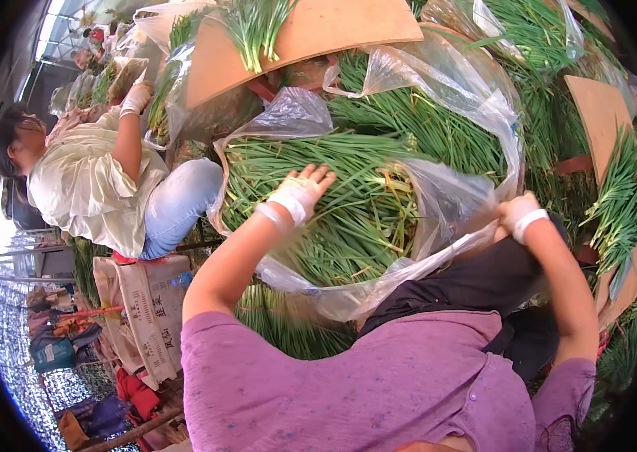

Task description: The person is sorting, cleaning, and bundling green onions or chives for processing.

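A large clear plastic bag (439, 197) lies wide open in front of me, filled with long green garlic chives (352, 218), some with yellowed ends. My left hand (302, 193), in a whitish glove with the fingertips bare, rests on top of the chives with its fingers spread. My right hand (520, 212), with a white band at the wrist, is closed on the bag's right edge and pulls the plastic taut. More chives (439, 128) lie in another clear bag just behind.
A tan board (333, 30) with a bunch of chives (258, 34) stands at the back. Another board (597, 120) and loose chives (620, 203) are on the right. At left, a person (100, 173) sits near a white printed crate (154, 309).
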`<state>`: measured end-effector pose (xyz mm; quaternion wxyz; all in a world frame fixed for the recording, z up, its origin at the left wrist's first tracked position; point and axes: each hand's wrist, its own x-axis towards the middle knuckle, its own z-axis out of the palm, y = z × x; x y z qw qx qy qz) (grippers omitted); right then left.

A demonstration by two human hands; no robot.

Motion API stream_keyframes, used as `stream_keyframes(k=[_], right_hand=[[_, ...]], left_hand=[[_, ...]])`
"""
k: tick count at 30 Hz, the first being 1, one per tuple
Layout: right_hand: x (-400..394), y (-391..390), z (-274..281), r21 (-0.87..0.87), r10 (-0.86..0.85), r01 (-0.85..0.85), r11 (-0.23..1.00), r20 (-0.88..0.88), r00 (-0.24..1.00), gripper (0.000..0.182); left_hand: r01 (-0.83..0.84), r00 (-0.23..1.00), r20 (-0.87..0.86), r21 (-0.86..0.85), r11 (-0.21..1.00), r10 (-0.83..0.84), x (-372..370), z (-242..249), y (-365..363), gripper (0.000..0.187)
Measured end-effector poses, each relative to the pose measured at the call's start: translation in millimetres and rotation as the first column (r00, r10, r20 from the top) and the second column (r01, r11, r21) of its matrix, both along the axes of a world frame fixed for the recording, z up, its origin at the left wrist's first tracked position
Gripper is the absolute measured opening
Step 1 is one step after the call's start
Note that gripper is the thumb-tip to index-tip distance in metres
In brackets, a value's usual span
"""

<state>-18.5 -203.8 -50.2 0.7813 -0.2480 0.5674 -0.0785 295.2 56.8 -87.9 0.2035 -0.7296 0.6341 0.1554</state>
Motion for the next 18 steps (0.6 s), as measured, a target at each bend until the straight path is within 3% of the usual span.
stream_keyframes(k=[1, 2, 3, 4, 5, 7, 8, 9, 11, 12, 13, 15, 17, 18], right_hand=[[-11, -14, -5, -0.336, 0.375, -0.430, 0.838, -0.217, 0.901, 0.019], [-25, -30, -11, -0.494, 0.568, -0.767, 0.410, -0.519, 0.638, 0.017], [-40, -40, -17, -0.421, 0.517, -0.898, -0.132, -0.802, 0.300, 0.015], [-48, -45, -21, -0.153, 0.241, -0.776, -0.612, -0.970, 0.002, 0.015], [-49, -43, -25, -0.160, 0.250, -0.779, -0.606, -0.968, 0.004, 0.015], [-47, -32, -32, -0.405, 0.391, -0.762, -0.505, -0.895, 0.217, 0.022], [-42, -23, -27, -0.451, 0.360, -0.722, -0.525, -0.886, 0.291, 0.022], [-34, -13, -18, -0.456, 0.362, -0.723, -0.519, -0.883, 0.298, 0.022], [-16, 11, 6, -0.481, 0.158, -0.527, -0.700, -0.825, 0.543, 0.022], [-6, 28, 20, -0.511, 0.225, -0.514, -0.689, -0.825, 0.518, 0.021], [2, 45, 31, -0.542, 0.293, -0.505, -0.672, -0.821, 0.490, 0.021], [12, 79, 12, -0.512, 0.408, -0.394, -0.764, -0.855, 0.320, 0.019], [5, 110, -14, -0.456, 0.424, -0.432, -0.778, -0.889, 0.174, 0.039], [7, 117, -39, -0.286, 0.408, -0.547, -0.787, -0.906, -0.113, 0.048]], left_hand=[[-0.043, 0.998, 0.050, 0.005, 0.999, 0.043, -1, 11, 1, 0.076], [-0.061, 0.990, 0.129, 0.094, 0.994, 0.049, 0, 22, -1, 0.069], [-0.079, 0.978, 0.205, 0.184, 0.980, 0.041, -3, 39, -8, 0.063], [-0.133, 0.986, 0.131, 0.266, 0.955, 0.100, -22, 83, -33, 0.054], [-0.128, 0.987, 0.133, 0.275, 0.953, 0.094, -38, 92, -45, 0.054], [0.008, 0.989, -0.143, 0.349, 0.937, 0.045, -74, 94, -55, 0.055], [0.223, 0.961, -0.189, 0.096, 0.970, -0.202, -88, 68, -42, 0.064], [0.419, 0.879, -0.170, -0.168, 0.892, -0.445, -99, 31, -24, 0.073], [0.532, 0.833, -0.188, 0.012, 0.847, -0.521, -127, -12, -9, 0.091], [0.500, 0.860, -0.201, 0.153, 0.853, -0.468, -142, -28, -7, 0.099], [0.498, 0.862, -0.191, 0.143, 0.855, -0.470, -156, -31, -7, 0.087], [0.642, 0.760, -0.173, 0.050, 0.765, -0.626, -172, -36, 1, 0.072], [0.660, 0.746, -0.168, 0.057, 0.749, -0.644, -190, -63, 12, 0.056], [0.653, 0.750, -0.182, 0.056, 0.755, -0.636, -190, -69, 10, 0.054]])
